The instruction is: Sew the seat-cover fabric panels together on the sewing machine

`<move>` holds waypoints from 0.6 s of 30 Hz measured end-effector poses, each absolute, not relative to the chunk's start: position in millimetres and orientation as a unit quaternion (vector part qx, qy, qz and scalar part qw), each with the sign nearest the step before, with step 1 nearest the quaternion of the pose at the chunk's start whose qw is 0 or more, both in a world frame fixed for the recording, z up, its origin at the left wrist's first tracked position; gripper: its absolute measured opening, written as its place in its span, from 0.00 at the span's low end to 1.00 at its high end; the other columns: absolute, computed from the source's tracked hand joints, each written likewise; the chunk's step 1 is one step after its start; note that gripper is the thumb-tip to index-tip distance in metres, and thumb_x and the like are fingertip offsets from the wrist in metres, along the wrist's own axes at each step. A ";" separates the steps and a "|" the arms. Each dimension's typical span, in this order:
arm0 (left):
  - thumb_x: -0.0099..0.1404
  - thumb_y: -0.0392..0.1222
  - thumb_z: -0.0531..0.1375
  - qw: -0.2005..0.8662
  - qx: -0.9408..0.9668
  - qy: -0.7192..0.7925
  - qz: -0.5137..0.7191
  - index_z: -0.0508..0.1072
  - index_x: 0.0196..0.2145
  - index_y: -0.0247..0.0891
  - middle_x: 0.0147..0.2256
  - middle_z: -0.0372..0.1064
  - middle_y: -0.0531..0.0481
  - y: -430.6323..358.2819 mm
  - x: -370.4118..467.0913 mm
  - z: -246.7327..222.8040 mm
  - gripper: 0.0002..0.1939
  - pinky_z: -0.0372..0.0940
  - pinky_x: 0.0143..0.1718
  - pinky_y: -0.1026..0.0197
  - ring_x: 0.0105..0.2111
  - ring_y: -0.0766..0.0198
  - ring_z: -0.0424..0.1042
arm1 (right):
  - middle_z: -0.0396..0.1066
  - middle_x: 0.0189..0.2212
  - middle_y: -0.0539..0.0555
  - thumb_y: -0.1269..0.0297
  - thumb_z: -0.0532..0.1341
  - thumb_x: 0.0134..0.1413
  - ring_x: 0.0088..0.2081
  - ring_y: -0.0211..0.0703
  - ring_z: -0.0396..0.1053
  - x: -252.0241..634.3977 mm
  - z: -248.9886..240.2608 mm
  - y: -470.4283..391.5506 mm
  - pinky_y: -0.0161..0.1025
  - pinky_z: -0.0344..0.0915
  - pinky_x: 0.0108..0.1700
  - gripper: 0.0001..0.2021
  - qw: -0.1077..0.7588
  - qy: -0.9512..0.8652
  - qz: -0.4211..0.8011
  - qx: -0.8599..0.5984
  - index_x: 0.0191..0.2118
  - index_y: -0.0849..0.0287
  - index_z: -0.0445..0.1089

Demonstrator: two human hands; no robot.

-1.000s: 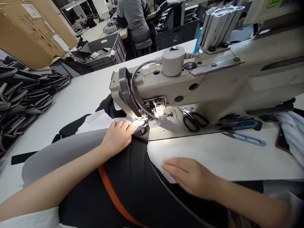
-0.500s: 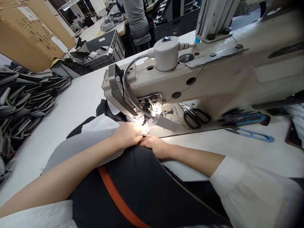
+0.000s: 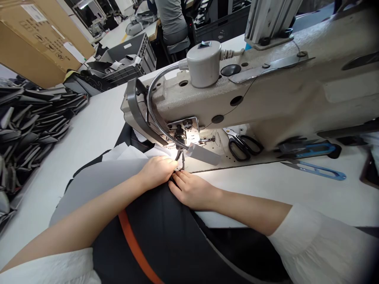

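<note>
I have my left hand (image 3: 158,169) closed on the edge of a large, layered fabric piece (image 3: 166,225), smooth black, with an orange strip (image 3: 133,238) across it and a pale grey panel (image 3: 97,185) on its left side. My fingers curl over that edge just in front of the needle area of a cream-coloured metal sewing machine (image 3: 266,94); their tips are hidden.

My right hand (image 3: 194,190) lies beside it, on the right, fingers touching the black material close to the sewing machine. I cannot tell whether its thumb pinches the fabric from below or the fingers only press on it.

The black part hangs towards me from the sewing machine, and a thin, creased white sheet (image 3: 127,153) lies to its left, by the grey panel. A grey cylindrical lamp head (image 3: 204,154) on a bendy metal neck lights the spot in front of my hands.

Under the sewing machine's arm rest black-handled steel scissors (image 3: 237,138); farther right of them lie slim blue-handled snips (image 3: 306,167). Beyond the sewing machine, a person in a grey top (image 3: 171,21) sits with their back to me.
</note>
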State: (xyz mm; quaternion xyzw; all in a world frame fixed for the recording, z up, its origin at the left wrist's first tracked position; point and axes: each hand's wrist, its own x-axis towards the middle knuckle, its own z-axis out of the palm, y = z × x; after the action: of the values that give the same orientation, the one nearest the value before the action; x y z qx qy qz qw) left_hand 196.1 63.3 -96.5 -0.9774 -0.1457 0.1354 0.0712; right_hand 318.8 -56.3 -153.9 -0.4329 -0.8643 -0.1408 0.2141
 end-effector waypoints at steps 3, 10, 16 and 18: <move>0.61 0.32 0.51 0.084 -0.971 -0.189 0.123 0.70 0.33 0.36 0.29 0.69 0.46 57.5 201.0 -99.1 0.09 0.61 0.34 0.61 0.33 0.61 0.68 | 0.72 0.40 0.70 0.76 0.47 0.58 0.42 0.52 0.71 314.7 -159.5 -58.7 0.48 0.67 0.47 0.14 0.240 -0.838 -0.172 -0.458 0.44 0.74 0.67; 0.61 0.33 0.53 0.095 -0.976 -0.177 0.084 0.68 0.40 0.37 0.37 0.66 0.44 47.9 198.9 -104.4 0.10 0.63 0.37 0.58 0.40 0.56 0.65 | 0.71 0.41 0.70 0.76 0.48 0.59 0.45 0.49 0.70 319.2 -161.1 -62.7 0.46 0.66 0.50 0.14 0.270 -0.846 -0.144 -0.436 0.47 0.74 0.65; 0.63 0.30 0.48 0.111 -0.984 -0.119 0.076 0.70 0.34 0.34 0.30 0.68 0.45 61.4 189.5 -112.3 0.11 0.63 0.34 0.59 0.32 0.60 0.67 | 0.71 0.43 0.70 0.75 0.49 0.60 0.47 0.51 0.70 313.6 -165.4 -63.1 0.47 0.67 0.50 0.15 0.260 -0.840 -0.156 -0.451 0.50 0.75 0.64; 0.63 0.29 0.48 0.078 -0.987 -0.133 0.047 0.71 0.38 0.34 0.31 0.69 0.45 63.9 188.4 -116.6 0.13 0.64 0.35 0.59 0.33 0.60 0.67 | 0.70 0.44 0.71 0.75 0.49 0.59 0.47 0.54 0.70 310.4 -165.8 -63.3 0.48 0.68 0.49 0.16 0.262 -0.835 -0.159 -0.457 0.50 0.76 0.64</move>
State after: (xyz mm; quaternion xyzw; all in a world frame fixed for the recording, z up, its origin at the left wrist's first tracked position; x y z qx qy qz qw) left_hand 188.4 63.9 -116.6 -0.9870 -0.1328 0.0470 0.0781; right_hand 310.4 -63.3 -165.8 -0.4572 -0.8348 -0.1594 0.2622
